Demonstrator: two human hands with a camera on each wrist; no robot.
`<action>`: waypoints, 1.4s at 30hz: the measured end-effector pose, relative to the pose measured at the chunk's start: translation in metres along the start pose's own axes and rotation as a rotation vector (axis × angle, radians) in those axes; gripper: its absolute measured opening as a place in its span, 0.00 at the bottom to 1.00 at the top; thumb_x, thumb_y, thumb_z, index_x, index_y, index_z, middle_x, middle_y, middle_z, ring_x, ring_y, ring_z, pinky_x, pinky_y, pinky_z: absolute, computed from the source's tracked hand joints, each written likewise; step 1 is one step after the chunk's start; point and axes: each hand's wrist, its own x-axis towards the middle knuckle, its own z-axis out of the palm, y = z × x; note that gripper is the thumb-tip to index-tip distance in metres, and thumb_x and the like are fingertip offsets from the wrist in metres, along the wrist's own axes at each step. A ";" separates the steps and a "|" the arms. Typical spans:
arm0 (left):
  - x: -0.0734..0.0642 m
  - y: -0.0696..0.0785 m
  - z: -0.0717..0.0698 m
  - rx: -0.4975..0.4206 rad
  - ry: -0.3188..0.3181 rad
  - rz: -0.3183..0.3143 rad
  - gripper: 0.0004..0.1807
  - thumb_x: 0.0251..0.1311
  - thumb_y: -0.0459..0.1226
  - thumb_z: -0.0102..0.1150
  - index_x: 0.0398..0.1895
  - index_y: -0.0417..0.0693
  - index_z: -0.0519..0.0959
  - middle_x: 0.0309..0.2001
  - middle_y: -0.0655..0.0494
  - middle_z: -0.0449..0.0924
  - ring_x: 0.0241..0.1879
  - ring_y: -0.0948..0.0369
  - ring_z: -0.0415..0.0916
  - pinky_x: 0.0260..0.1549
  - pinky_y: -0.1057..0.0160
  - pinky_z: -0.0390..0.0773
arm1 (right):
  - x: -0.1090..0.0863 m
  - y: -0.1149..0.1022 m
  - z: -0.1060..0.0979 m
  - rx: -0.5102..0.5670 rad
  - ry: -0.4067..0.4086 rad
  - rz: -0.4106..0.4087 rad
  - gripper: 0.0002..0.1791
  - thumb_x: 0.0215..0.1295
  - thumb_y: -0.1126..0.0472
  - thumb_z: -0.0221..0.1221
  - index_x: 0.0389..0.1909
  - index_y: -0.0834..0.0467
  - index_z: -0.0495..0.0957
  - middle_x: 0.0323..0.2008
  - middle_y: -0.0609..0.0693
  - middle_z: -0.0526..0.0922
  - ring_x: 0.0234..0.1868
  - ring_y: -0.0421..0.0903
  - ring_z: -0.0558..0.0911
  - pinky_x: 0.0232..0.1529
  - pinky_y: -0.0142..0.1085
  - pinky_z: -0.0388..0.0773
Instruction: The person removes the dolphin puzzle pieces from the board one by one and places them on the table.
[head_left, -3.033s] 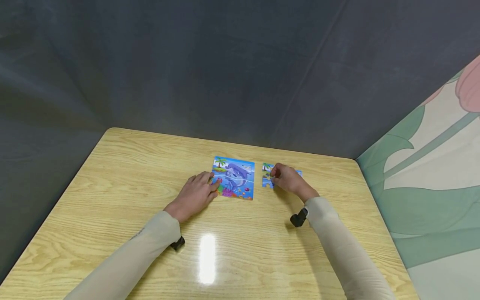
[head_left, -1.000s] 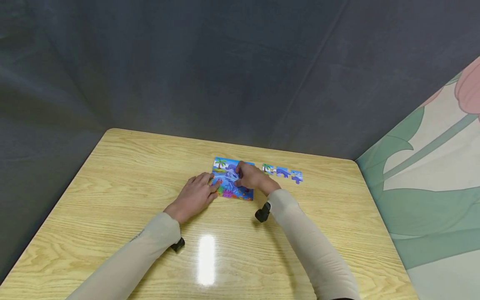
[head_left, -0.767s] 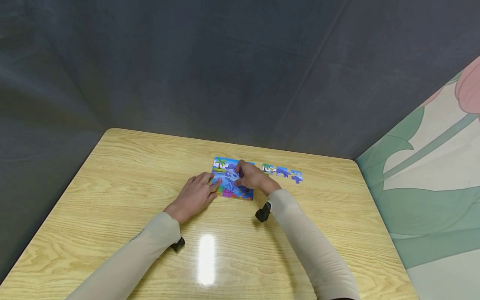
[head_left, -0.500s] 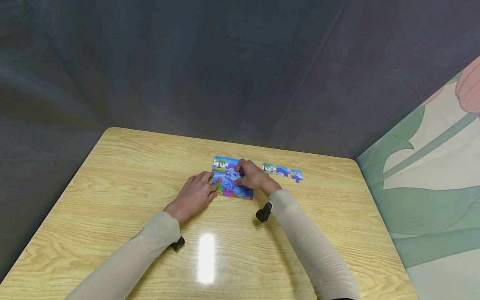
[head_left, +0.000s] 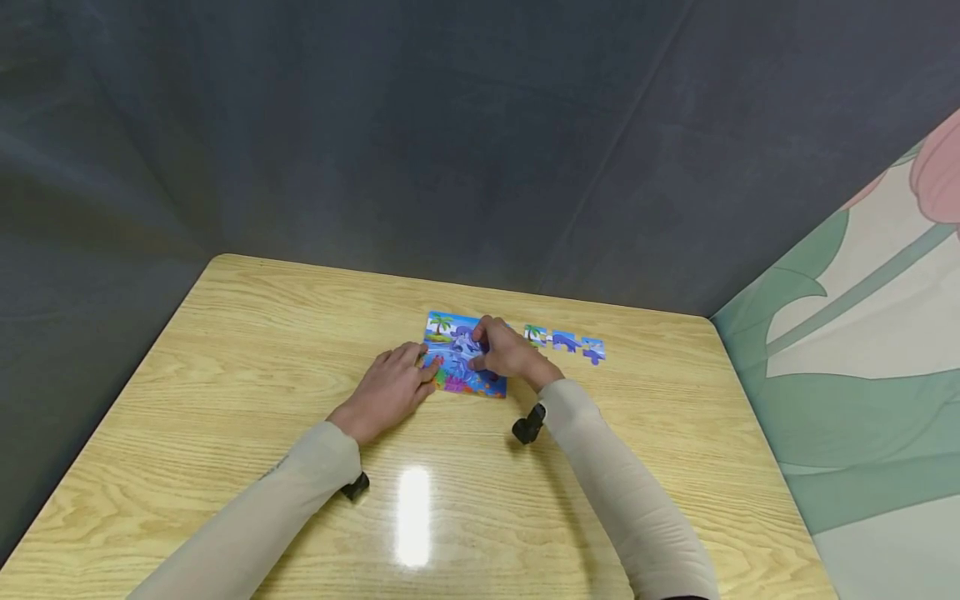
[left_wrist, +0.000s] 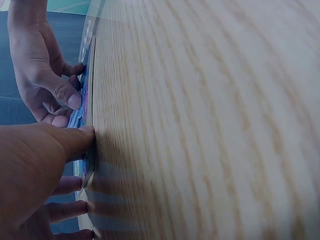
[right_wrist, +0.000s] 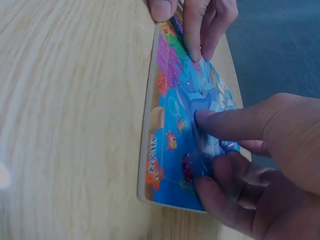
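Observation:
A dolphin puzzle board lies on the table, showing a palm tree, sea and coral. My left hand rests at its left side with fingers mostly straight; in the left wrist view the thumb touches the board's near edge. My right hand is over the board's right half, thumb and fingers bent down onto the dolphin picture. In the right wrist view, that hand pinches what looks like a puzzle piece, mostly hidden by its fingers.
Right of the board lie three puzzle pieces in a row: a palm tree piece, a dolphin piece and a splash piece. A dark curtain hangs behind the wooden table. A floral panel stands at the right.
My right hand has moved left from the loose pieces onto the board, and a piece below the palm tree piece is gone from there. Over the last second both hands stay nearly still.

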 end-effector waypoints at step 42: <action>0.000 -0.001 0.003 0.021 0.000 -0.001 0.28 0.84 0.49 0.50 0.81 0.53 0.70 0.78 0.41 0.67 0.78 0.46 0.65 0.71 0.38 0.74 | -0.016 0.013 -0.009 0.274 -0.012 -0.154 0.16 0.87 0.54 0.50 0.45 0.58 0.83 0.35 0.58 0.81 0.31 0.52 0.79 0.32 0.39 0.79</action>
